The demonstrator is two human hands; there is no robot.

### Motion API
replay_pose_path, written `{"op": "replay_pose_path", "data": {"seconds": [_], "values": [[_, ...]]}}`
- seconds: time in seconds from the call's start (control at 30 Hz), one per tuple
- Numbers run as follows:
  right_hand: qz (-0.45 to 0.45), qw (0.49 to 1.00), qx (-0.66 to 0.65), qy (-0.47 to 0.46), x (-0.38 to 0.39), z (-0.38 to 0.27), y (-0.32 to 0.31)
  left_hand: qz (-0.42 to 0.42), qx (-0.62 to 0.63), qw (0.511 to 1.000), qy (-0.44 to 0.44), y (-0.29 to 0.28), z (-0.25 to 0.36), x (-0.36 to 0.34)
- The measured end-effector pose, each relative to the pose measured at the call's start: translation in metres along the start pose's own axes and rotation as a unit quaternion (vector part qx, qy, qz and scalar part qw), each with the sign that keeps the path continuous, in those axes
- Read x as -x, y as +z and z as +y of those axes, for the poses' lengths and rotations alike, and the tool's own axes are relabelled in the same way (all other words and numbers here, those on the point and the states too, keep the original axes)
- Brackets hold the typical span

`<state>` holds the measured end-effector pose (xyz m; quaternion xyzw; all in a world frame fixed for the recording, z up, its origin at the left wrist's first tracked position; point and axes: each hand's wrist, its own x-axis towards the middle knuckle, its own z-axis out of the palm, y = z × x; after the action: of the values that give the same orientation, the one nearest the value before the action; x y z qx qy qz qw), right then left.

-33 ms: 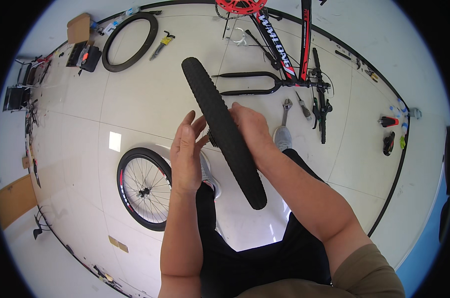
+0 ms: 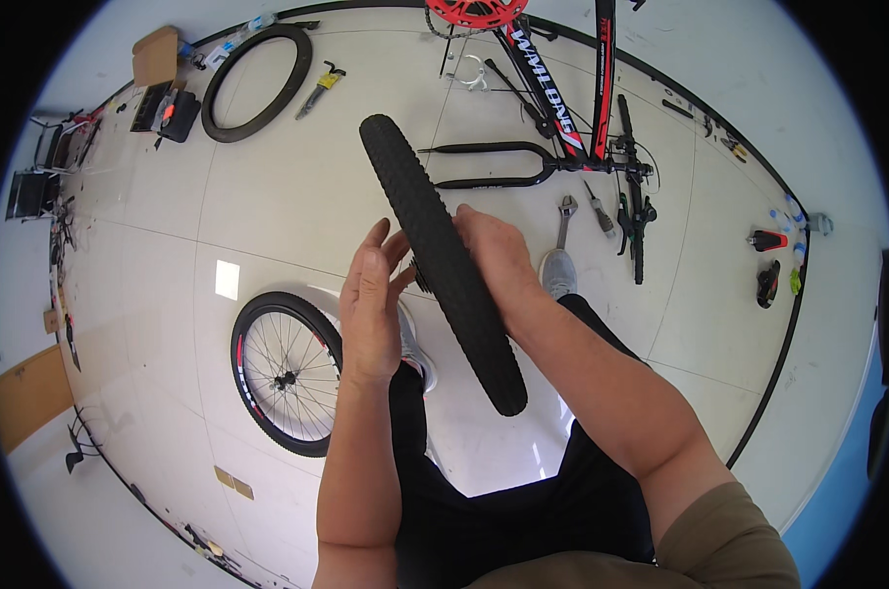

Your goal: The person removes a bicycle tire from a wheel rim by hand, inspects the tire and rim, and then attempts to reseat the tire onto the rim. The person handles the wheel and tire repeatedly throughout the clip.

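A bicycle wheel with a black knobby tyre stands on edge in the air in front of me, its top leaning left. My left hand is on its left side, fingers reaching to the cassette at the hub, where they hold the wheel; the exact contact is partly hidden. On the other side, my right hand grips the wheel near its middle, its fingertips mostly out of sight behind the tyre. A second spoked wheel lies flat on the floor to the left of my left forearm.
Ahead lies a black and red bicycle frame with its fork and handlebar. An adjustable wrench and a screwdriver are by my right shoe. A loose tyre rests far left, beside an open box.
My left hand has shifted very slightly to the right. The wheel and my right hand stay almost exactly where they were.
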<state>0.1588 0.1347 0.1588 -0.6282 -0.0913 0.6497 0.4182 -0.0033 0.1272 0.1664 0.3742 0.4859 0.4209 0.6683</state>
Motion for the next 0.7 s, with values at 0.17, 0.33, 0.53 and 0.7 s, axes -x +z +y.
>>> {"op": "replay_pose_path", "data": {"seconds": [0.17, 0.33, 0.53, 0.7], "values": [[-0.002, 1.0, -0.008, -0.007, 0.001, 0.003, 0.003, -0.045, 0.046, 0.998, 0.006, 0.013, 0.002, 0.005], [-0.019, 0.999, 0.004, -0.029, 0.008, -0.003, 0.006, -0.04, 0.025, 0.999, 0.011, 0.015, 0.003, 0.008], [-0.065, 0.997, 0.045, -0.012, 0.022, -0.006, 0.013, -0.013, 0.015, 1.0, -0.009, 0.014, 0.006, 0.008], [-0.078, 0.982, 0.17, 0.024, 0.025, -0.007, 0.015, 0.039, 0.087, 0.985, -0.146, 0.005, 0.023, 0.004]]}}
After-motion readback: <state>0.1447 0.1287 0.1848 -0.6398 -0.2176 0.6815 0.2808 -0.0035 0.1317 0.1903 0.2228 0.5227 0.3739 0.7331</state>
